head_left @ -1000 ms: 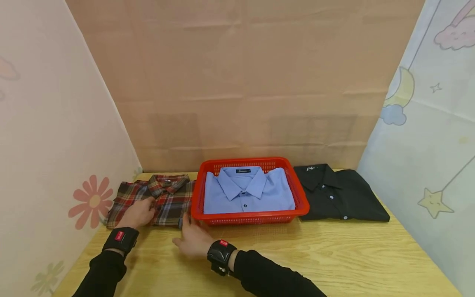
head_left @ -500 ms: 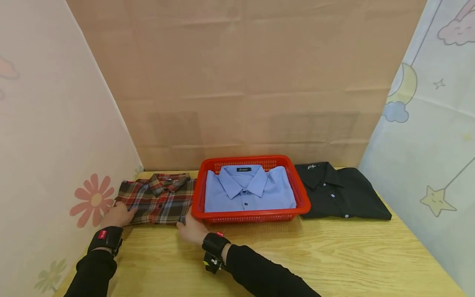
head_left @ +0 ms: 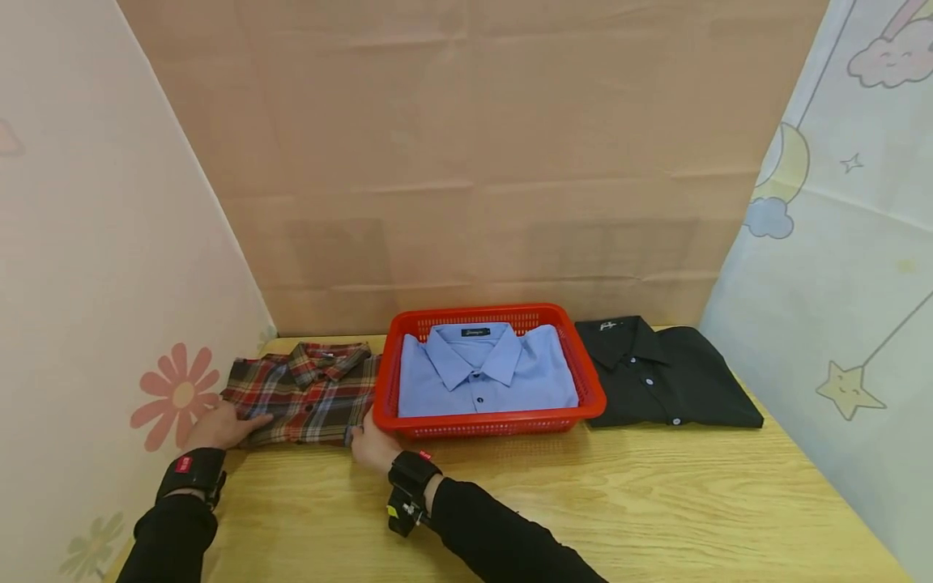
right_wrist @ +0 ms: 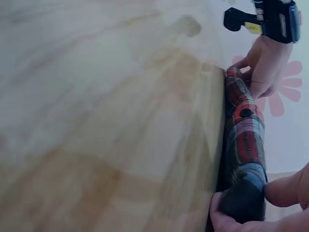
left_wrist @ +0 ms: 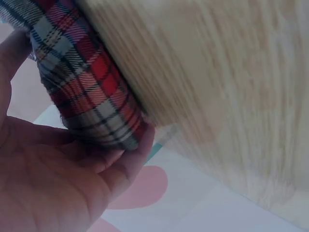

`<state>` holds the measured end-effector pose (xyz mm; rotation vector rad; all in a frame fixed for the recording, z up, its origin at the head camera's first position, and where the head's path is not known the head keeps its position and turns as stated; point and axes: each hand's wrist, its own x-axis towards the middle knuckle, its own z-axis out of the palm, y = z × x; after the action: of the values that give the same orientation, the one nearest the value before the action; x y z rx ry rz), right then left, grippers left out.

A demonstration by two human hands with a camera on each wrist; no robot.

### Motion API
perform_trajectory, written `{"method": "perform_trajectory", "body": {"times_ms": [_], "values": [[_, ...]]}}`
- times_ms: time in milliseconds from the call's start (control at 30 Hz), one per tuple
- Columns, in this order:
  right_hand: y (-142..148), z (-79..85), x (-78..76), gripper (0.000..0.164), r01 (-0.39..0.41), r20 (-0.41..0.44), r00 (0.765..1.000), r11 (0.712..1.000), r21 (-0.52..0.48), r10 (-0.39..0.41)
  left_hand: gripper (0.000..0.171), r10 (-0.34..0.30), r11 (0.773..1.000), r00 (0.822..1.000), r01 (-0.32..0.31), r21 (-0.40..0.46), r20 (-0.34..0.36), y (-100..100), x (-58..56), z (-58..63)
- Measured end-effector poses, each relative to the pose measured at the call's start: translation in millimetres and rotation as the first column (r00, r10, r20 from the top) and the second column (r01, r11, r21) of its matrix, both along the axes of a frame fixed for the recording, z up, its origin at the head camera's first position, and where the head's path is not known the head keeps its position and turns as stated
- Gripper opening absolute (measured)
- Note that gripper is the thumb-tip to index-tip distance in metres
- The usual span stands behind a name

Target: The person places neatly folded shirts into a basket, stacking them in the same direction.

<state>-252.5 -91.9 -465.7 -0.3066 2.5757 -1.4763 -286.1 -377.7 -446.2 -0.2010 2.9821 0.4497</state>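
Note:
A folded plaid shirt [head_left: 309, 405] in red, brown and grey lies at the left of the table, collar toward the back. My left hand [head_left: 217, 427] holds its left front side, thumb on top; in the left wrist view the fingers of this hand [left_wrist: 53, 179] curl about the plaid shirt's edge [left_wrist: 91, 77]. My right hand [head_left: 375, 447] grips the front right corner, close to the red basket. In the right wrist view, thumb and fingers [right_wrist: 227, 221] pinch that corner from both sides. The shirt's underside is hidden.
A red plastic basket [head_left: 481, 424] with a folded light-blue shirt [head_left: 430, 397] inside stands right of the plaid shirt, close against it. Beyond the basket lies a folded black shirt [head_left: 685, 380]. Patterned panels flank the wooden table [head_left: 554, 502], and a brown panel [head_left: 466, 162] rises behind.
My left hand has moved from on top of the plaid shirt to its left front side and holds it. My right hand has closed on the right corner.

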Motion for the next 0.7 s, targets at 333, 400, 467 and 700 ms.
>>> {"method": "perform_trajectory", "body": {"times_ms": [333, 400, 467, 700], "values": [[-1.7, 3.1, 0.2, 0.079, 0.040, 0.162, 0.987, 0.993, -0.113, -0.021, 0.065, 0.002, 0.989, 1.000, -0.005, 0.148, 0.021, -5.1, -0.2, 3.0], [-2.2, 4.0, -1.0, 0.078, 0.025, 0.199, 0.980, 0.993, -0.115, -0.001, 0.062, 0.017, 0.986, 1.000, -0.020, 0.167, 0.020, -6.2, 0.0, 2.6], [-3.0, 4.2, -2.2, 0.078, 0.000, 0.210, 0.977, 0.994, -0.113, 0.024, 0.061, 0.041, 0.982, 0.999, -0.045, 0.183, 0.028, -6.0, 0.6, 3.0], [-2.3, 2.0, -3.7, 0.078, -0.067, 0.218, 0.972, 0.990, -0.122, 0.092, 0.112, 0.125, 0.969, 0.986, -0.144, 0.200, 0.106, 0.7, 5.2, 10.3]]}}
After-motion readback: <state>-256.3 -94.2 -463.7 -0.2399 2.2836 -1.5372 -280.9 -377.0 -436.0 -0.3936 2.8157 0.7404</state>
